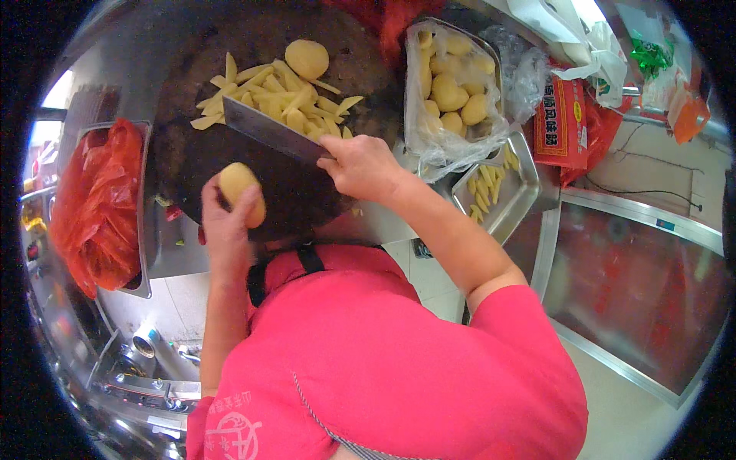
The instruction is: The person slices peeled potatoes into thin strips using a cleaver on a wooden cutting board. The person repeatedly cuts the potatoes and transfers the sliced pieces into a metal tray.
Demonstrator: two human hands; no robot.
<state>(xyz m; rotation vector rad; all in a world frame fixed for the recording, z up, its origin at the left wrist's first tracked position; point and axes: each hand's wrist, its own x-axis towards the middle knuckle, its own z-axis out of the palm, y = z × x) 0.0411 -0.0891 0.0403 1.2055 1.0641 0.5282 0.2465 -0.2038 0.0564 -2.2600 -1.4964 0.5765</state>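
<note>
On a round dark chopping board [241,158], my right hand [365,167] grips a cleaver [270,129], its broad blade against the near side of a heap of cut potato sticks [282,95]. A whole peeled potato [307,59] rests at the heap's far edge. My left hand [227,213] holds another peeled potato [241,192] above the near left part of the board, apart from the blade. Which side of the blade is the cutting edge cannot be told.
Right of the board stands a plastic-lined tray [409,86] of peeled potatoes. Nearer lies a metal tray [520,195] with potato sticks. A red plastic bag [106,213] fills a metal container at the left. A red printed box [560,123] stands at the far right.
</note>
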